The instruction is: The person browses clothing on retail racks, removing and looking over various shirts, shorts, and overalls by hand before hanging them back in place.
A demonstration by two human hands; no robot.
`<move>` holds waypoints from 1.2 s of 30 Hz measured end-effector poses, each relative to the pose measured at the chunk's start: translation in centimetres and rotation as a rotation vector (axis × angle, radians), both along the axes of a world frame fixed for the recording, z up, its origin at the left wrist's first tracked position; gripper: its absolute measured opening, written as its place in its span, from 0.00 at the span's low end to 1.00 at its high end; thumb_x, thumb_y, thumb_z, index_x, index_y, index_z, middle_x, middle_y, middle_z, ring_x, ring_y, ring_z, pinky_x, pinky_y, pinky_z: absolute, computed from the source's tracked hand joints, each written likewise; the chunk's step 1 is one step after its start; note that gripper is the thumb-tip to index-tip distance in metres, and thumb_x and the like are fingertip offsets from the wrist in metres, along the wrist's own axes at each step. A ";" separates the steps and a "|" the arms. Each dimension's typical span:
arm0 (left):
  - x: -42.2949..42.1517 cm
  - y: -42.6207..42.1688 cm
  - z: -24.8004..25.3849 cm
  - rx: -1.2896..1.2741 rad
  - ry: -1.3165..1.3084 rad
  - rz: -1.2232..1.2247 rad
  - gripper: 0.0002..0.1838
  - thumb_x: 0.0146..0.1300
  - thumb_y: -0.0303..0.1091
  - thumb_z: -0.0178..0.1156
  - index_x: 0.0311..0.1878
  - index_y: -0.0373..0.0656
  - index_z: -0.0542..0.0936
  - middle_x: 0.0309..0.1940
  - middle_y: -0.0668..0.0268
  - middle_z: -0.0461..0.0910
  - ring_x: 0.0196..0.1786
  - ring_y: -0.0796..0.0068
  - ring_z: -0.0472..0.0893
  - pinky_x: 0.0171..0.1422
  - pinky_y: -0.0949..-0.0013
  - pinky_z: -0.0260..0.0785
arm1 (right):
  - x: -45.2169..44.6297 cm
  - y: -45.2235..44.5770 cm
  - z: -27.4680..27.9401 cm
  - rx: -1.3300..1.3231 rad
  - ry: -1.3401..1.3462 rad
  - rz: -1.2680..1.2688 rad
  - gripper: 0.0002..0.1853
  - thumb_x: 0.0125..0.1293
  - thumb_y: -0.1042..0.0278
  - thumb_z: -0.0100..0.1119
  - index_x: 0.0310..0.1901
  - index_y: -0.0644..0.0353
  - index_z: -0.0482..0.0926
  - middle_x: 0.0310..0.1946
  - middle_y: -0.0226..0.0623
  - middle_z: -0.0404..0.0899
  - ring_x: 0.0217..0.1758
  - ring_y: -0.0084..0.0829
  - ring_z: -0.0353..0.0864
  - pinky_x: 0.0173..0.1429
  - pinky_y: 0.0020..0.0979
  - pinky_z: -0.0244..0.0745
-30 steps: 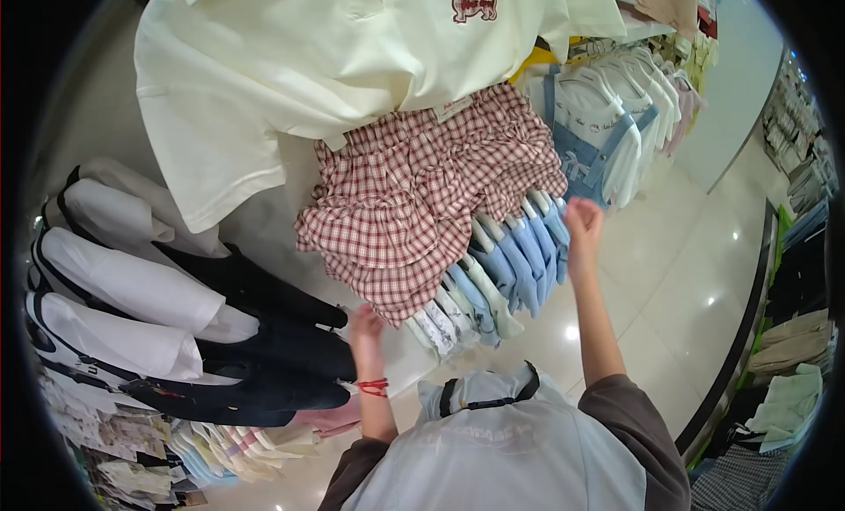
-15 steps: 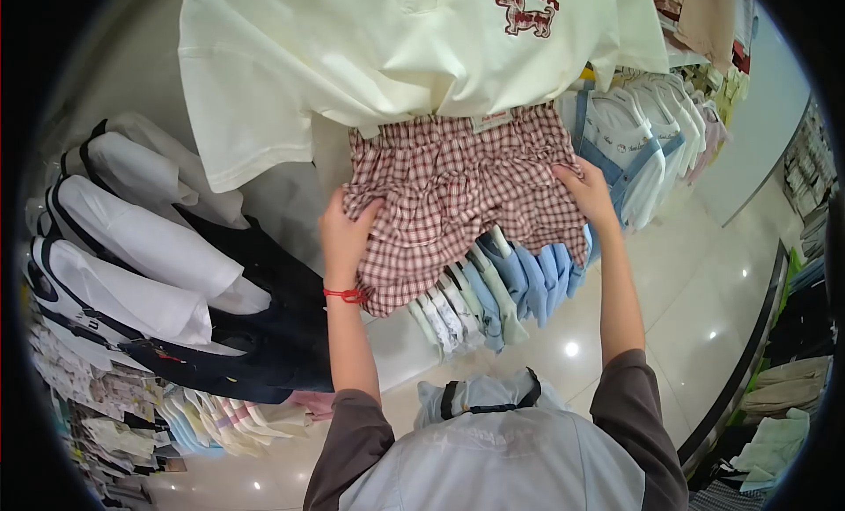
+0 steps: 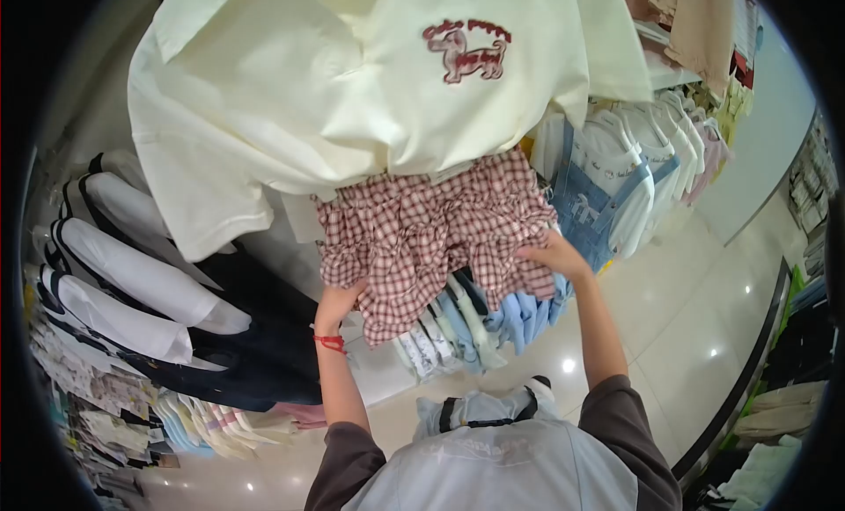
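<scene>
A: Where is the red-and-white checked, ruffled cloth garment (image 3: 422,229)?

B: In the middle, hanging just under the large cream short-sleeved shirt (image 3: 343,106). The shirt's lower edge overlaps its gathered waist.

A: And the left hand (image 3: 339,304)?

B: At the garment's lower edge on the left side, partly closed, thumb in front of the cloth. The fingers are mostly hidden, so I can't tell how they're bent. There's a thin red bracelet (image 3: 329,343) on that wrist.

A: What about the right hand (image 3: 556,254)?

B: It has the right side of the garment, closed on the fabric with the thumb lying across the front. The other fingers are largely out of sight there too.

A: Anything on the shirt?

B: A red dog emblem (image 3: 473,56) with lettering above it, on the chest.

A: And around them?

B: Below and behind the checked garment is a row of pale and light-blue clothes (image 3: 519,322). To the right hangs a white top with blue denim overalls (image 3: 588,194), with more white tops beyond. To the left are white tops with black trim (image 3: 132,269), dark navy fabric beside them. Shiny pale floor tiles (image 3: 678,308) show at the right.
</scene>
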State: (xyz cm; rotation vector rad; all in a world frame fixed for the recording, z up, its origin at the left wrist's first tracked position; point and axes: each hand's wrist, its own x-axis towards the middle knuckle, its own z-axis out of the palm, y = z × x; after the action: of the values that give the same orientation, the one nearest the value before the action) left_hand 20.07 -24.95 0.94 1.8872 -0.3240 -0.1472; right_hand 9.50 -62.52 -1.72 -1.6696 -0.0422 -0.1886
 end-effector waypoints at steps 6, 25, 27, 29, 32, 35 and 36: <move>-1.2 -1.2 -4.7 -0.146 -0.231 0.538 0.13 0.57 0.22 0.53 0.45 0.27 0.71 0.39 0.56 0.78 0.40 0.68 0.77 0.46 0.71 0.67 | 1.5 -3.2 -1.4 0.185 0.005 -0.132 0.13 0.57 0.65 0.62 0.40 0.64 0.76 0.28 0.27 0.77 0.27 0.15 0.72 0.32 0.19 0.68; -11.6 -20.4 -19.9 -0.090 -0.103 0.421 0.15 0.56 0.31 0.57 0.43 0.33 0.67 0.35 0.56 0.74 0.32 0.70 0.74 0.36 0.72 0.67 | -1.0 -1.9 -12.5 -0.120 -0.045 0.079 0.12 0.64 0.63 0.49 0.36 0.66 0.72 0.20 0.40 0.74 0.22 0.26 0.72 0.30 0.28 0.67; -11.5 -21.6 -20.6 0.236 -0.246 0.301 0.26 0.52 0.31 0.60 0.53 0.35 0.64 0.45 0.52 0.70 0.46 0.62 0.70 0.51 0.66 0.63 | -2.2 -2.9 -15.1 -0.217 -0.086 0.037 0.11 0.64 0.64 0.47 0.35 0.65 0.72 0.19 0.38 0.75 0.21 0.25 0.74 0.28 0.28 0.68; -11.8 -23.0 -21.3 0.397 -0.303 0.231 0.35 0.49 0.33 0.63 0.59 0.36 0.59 0.52 0.48 0.65 0.56 0.55 0.66 0.60 0.62 0.58 | -4.2 -4.9 -16.5 -0.212 0.150 0.141 0.10 0.63 0.65 0.48 0.34 0.64 0.73 0.19 0.37 0.76 0.21 0.24 0.75 0.27 0.27 0.69; -12.4 -24.9 -21.5 0.384 -0.086 0.160 0.49 0.45 0.36 0.67 0.65 0.34 0.47 0.61 0.44 0.54 0.62 0.50 0.60 0.66 0.61 0.51 | -6.8 -6.3 -22.4 -0.123 0.266 0.162 0.08 0.59 0.65 0.51 0.32 0.61 0.74 0.18 0.33 0.77 0.22 0.27 0.76 0.29 0.27 0.69; -13.1 -26.1 -22.7 0.358 -0.149 0.266 0.50 0.43 0.34 0.67 0.65 0.32 0.46 0.60 0.42 0.56 0.61 0.47 0.61 0.65 0.60 0.54 | -9.5 -7.7 -24.2 -0.169 0.324 0.195 0.08 0.59 0.65 0.52 0.32 0.61 0.75 0.19 0.32 0.78 0.21 0.26 0.76 0.30 0.26 0.70; -13.0 -26.1 -23.0 0.319 -0.095 0.304 0.53 0.41 0.35 0.69 0.65 0.32 0.45 0.61 0.42 0.56 0.62 0.48 0.61 0.65 0.61 0.55 | -10.0 -8.0 -24.2 -0.140 0.345 0.191 0.08 0.59 0.66 0.52 0.32 0.61 0.75 0.19 0.32 0.78 0.22 0.27 0.76 0.30 0.26 0.70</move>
State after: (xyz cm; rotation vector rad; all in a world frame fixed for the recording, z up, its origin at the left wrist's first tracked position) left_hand 7.06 -51.08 -22.07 2.2393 -0.0754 0.1030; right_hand -0.50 -70.49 -25.88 -1.8050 0.0465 0.2529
